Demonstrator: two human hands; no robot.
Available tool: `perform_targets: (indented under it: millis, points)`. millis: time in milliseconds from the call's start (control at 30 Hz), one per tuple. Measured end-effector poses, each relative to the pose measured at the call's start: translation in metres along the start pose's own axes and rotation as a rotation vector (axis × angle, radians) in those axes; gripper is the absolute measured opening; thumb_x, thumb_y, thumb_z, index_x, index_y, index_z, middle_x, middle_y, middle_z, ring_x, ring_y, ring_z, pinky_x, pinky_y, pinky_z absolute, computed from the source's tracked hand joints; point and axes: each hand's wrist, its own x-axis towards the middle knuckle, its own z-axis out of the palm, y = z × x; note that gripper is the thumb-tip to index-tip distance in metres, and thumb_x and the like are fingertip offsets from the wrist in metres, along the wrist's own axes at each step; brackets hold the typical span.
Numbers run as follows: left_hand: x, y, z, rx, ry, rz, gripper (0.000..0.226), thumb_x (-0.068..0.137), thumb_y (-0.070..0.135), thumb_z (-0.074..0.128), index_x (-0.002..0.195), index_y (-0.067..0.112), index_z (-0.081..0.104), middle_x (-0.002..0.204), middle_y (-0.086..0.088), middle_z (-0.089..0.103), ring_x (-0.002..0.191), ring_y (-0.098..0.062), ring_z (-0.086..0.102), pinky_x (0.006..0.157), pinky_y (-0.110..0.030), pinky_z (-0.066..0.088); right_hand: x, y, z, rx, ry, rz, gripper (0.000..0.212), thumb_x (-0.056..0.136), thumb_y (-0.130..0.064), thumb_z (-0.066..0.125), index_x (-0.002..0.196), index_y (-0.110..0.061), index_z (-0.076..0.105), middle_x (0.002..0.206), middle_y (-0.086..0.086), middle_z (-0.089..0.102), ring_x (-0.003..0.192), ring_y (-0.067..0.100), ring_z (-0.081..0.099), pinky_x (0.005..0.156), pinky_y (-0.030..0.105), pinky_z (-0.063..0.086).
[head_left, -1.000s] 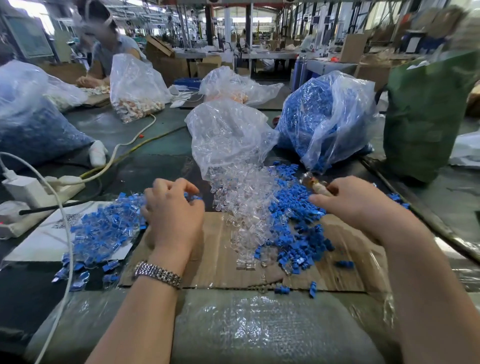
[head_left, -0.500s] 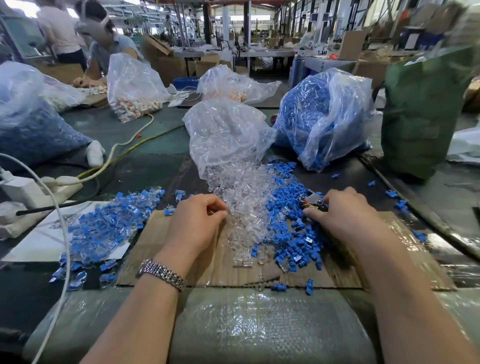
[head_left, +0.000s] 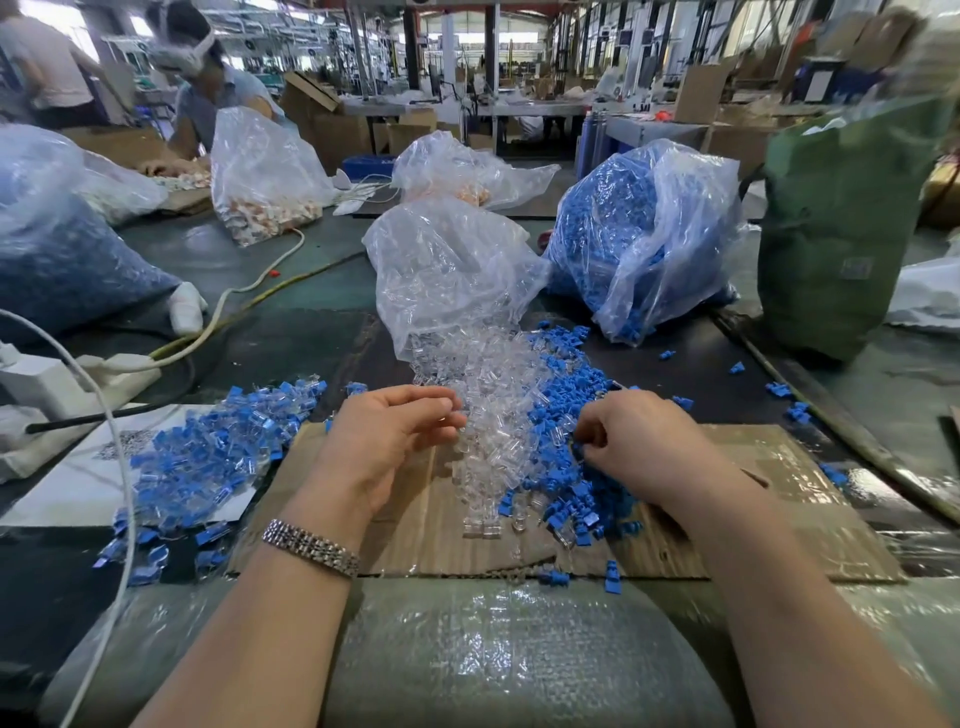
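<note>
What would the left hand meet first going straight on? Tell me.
The heap of clear plastic pieces: the left hand points right at it, fingertips about at its edge, though depth is unclear.

You get bright, even light from above, so shadows on the desk (head_left: 291, 338) are faint and soft. Glare streaks the clear bag (head_left: 457, 270) and the bubble wrap (head_left: 493, 649). Your wide lens bends the edges, and the green sack (head_left: 841, 223) at right is smeared with blur.

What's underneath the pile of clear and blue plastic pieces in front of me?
A brown cardboard sheet shows around the pile, lying on the table. Whatever lies beneath the heap's middle is covered.
</note>
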Motion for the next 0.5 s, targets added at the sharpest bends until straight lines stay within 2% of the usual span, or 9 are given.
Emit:
perform_targets:
  millis: [100,200,300,367,500]
  points:
    - [0.001,0.0,-0.001,-0.125,-0.036,-0.043,0.013,0.09,-0.011,0.063,0.1,-0.011,0.072,0.096,-0.026,0.075,0.08,-0.024,0.076,0.068,-0.023,0.062,-0.001,-0.001,0.002,-0.005,0.058,0.005,0.009,0.096,-0.028,0.057,0.1,-0.026,0.064,0.097,-0.004,0.064,0.1,0.023,0.059,0.085,0.037,0.048]
    - [0.001,0.001,-0.004,-0.236,-0.123,-0.104,0.018,0.09,-0.011,0.059,0.103,-0.015,0.071,0.106,-0.032,0.072,0.097,-0.034,0.075,0.078,-0.028,0.063,0.0,0.003,0.001,0.191,0.184,0.01,0.009,0.102,-0.028,0.052,0.103,-0.022,0.058,0.097,-0.001,0.067,0.087,0.021,0.061,0.076,0.036,0.05]
    - [-0.001,0.003,-0.004,-0.258,-0.229,-0.157,0.025,0.086,-0.012,0.061,0.109,-0.016,0.07,0.114,-0.035,0.068,0.109,-0.039,0.071,0.077,-0.026,0.062,-0.002,-0.006,-0.001,0.53,0.285,-0.122,0.005,0.1,-0.025,0.061,0.101,-0.029,0.065,0.089,-0.015,0.066,0.078,-0.002,0.063,0.064,0.011,0.046]
    - [-0.002,0.003,-0.002,-0.226,-0.28,-0.164,0.027,0.088,-0.013,0.058,0.113,-0.015,0.068,0.116,-0.034,0.068,0.111,-0.038,0.07,0.076,-0.023,0.061,-0.004,-0.016,0.001,0.73,0.306,-0.216,0.01,0.094,-0.023,0.07,0.102,-0.028,0.071,0.085,-0.017,0.069,0.079,-0.007,0.065,0.07,0.005,0.047]
    - [-0.007,0.005,0.003,-0.167,-0.326,-0.161,0.028,0.09,-0.015,0.054,0.115,-0.013,0.067,0.116,-0.032,0.069,0.11,-0.037,0.071,0.079,-0.026,0.062,-0.005,-0.028,0.006,0.795,0.353,-0.339,0.004,0.092,-0.02,0.073,0.093,-0.02,0.068,0.074,-0.008,0.071,0.07,0.007,0.071,0.072,0.022,0.058]
